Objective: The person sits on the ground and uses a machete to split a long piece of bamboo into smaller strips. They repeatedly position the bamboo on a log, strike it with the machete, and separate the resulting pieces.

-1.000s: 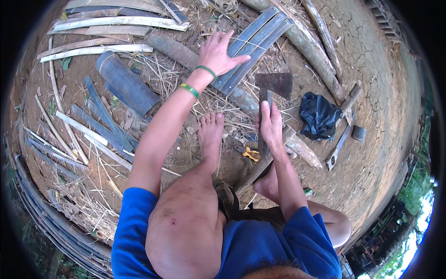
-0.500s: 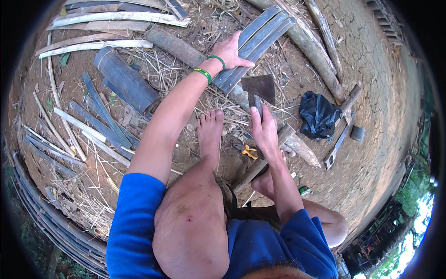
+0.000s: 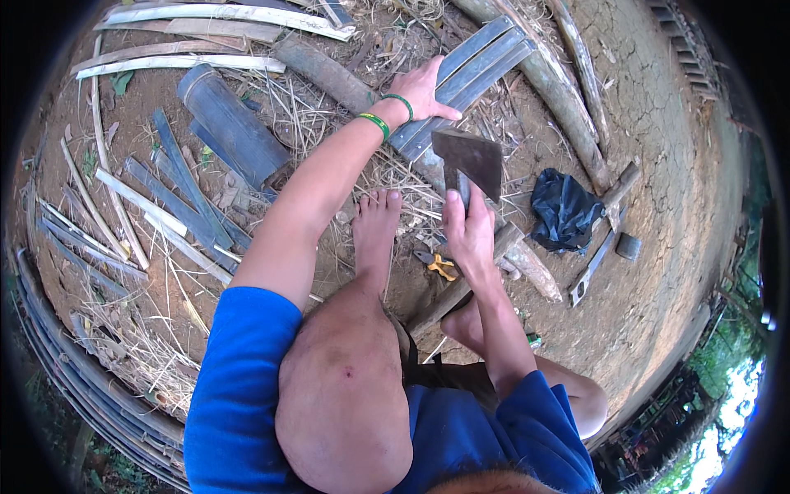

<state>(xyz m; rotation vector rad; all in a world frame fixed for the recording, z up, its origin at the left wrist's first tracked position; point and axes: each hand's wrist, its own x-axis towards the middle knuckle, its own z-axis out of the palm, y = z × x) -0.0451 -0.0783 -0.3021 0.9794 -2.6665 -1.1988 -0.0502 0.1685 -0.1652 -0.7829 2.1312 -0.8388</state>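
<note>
My left hand (image 3: 420,92) grips the left edge of a panel of dark bamboo slats (image 3: 484,67), its thumb lying across the slats and its fingertips hidden. Small nail heads seem to dot the panel's near end, which rests across a log (image 3: 325,76). In my right hand (image 3: 470,235) is a hatchet (image 3: 473,158), held by its handle with the thumb along the top. The wide dark blade hovers just right of the panel's near end, apart from it. Below it on the soil lie pliers with yellow handles (image 3: 443,266).
A black plastic bag (image 3: 565,210) and a handsaw (image 3: 589,272) lie to the right. Long poles (image 3: 547,82) run beyond the panel. At left are a thick bamboo section (image 3: 234,123) and several split strips (image 3: 169,218). My bare foot (image 3: 377,216) stands near the log.
The hatchet blade looks larger and tilted differently, as if lifted slightly. My left hand keeps its hold on the panel. The whole view has shifted a little.
</note>
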